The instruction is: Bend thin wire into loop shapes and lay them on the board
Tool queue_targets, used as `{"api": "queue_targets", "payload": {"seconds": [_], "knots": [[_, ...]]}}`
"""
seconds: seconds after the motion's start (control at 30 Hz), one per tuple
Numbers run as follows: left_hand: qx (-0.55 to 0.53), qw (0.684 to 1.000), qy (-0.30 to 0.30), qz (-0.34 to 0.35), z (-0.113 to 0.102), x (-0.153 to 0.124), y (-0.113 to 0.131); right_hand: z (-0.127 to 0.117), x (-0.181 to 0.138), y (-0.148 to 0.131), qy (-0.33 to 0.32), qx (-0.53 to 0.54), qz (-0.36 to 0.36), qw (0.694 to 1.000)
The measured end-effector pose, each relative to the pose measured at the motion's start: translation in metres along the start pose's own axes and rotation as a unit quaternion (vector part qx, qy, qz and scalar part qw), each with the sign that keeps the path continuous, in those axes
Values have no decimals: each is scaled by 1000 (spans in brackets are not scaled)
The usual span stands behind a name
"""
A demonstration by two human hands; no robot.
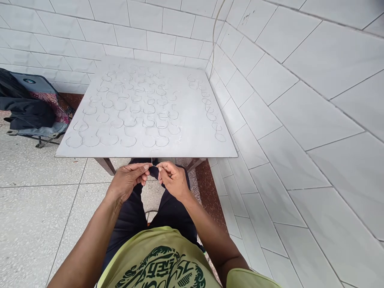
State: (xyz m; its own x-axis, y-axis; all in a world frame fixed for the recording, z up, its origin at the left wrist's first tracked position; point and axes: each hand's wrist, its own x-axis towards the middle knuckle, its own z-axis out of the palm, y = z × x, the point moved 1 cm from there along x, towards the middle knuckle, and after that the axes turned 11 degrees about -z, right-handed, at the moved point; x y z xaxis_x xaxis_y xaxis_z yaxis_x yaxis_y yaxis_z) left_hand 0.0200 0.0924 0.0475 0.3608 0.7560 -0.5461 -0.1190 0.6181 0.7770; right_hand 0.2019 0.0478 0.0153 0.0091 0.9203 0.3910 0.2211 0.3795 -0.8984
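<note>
Just off the table's near edge, my left hand (131, 179) and my right hand (173, 178) face each other over my lap. Both pinch one thin bent wire (152, 161) between thumb and fingertips. A short length of it bridges the gap between the hands, and one end points up toward the table. Its full shape is too fine to make out. Beyond my hands, many curved, S-like thin wires (129, 141) lie in loose rows on the white tabletop (195, 136).
Along the table's right side runs a column of looped wires (211, 116). White tiled walls (300, 132) close in the back and right. A cable (213, 44) hangs in the corner. To the left stands a folding chair (45, 96) with dark cloth on it.
</note>
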Motion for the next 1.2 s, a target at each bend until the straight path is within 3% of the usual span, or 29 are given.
{"api": "queue_targets", "payload": {"seconds": [0.33, 0.57, 0.73, 0.93, 1.07, 1.2], "knots": [[28, 995, -23, -89, -9, 6, -7, -1, -17, 5, -73, -31, -25, 997], [94, 989, -34, -107, -8, -3, -7, -31, 8, -6, -66, -123, -58, 988], [147, 980, -77, -106, -6, -10, -2, -39, 29, -5, -232, -128, -129, 956], [249, 954, -114, -118, -12, -12, 3, -48, 37, -10, -332, -83, -134, 930], [343, 910, -175, -151, -18, -12, 11, -56, 49, -28, -431, -15, -116, 895], [416, 851, -275, -167, -13, -13, 14, -50, 56, -37, -532, 51, -38, 845]]}}
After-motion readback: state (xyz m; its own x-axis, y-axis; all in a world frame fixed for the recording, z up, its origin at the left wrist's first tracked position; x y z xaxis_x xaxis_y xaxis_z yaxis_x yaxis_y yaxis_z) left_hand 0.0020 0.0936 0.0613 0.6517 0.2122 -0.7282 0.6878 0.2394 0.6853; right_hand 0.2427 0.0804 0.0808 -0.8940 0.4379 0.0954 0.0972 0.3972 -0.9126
